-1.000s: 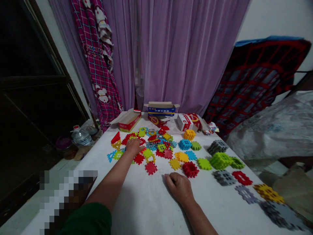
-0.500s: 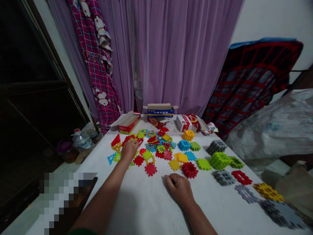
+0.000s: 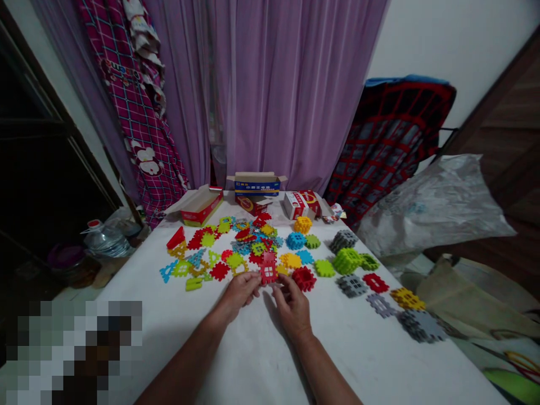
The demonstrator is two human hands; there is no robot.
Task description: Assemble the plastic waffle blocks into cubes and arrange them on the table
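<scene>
A red plastic window tile (image 3: 269,274) with notched edges stands near the front of the loose pile. My left hand (image 3: 240,293) pinches it at its lower left edge. My right hand (image 3: 294,306) is at the tile's right side, thumb and forefinger curved and apart; whether its fingertips touch the tile I cannot tell. Just behind is another red tile (image 3: 269,257), partly covered. Right of my right hand sits a red block of joined tiles (image 3: 304,278). A red notched tile (image 3: 220,271) lies flat left of the held one.
A mixed pile of interlocking tiles (image 3: 257,247) spreads over the white table (image 3: 244,360). Sorted stacks stand to the right, among them green (image 3: 346,260), grey (image 3: 352,285) and yellow (image 3: 407,298). Opened cartons, including a blue one (image 3: 257,185), line the back edge.
My left hand has come from the pile's left side to the middle front, bringing a red window tile. My right hand has unfolded from a loose fist beside it. The view has shifted right.
</scene>
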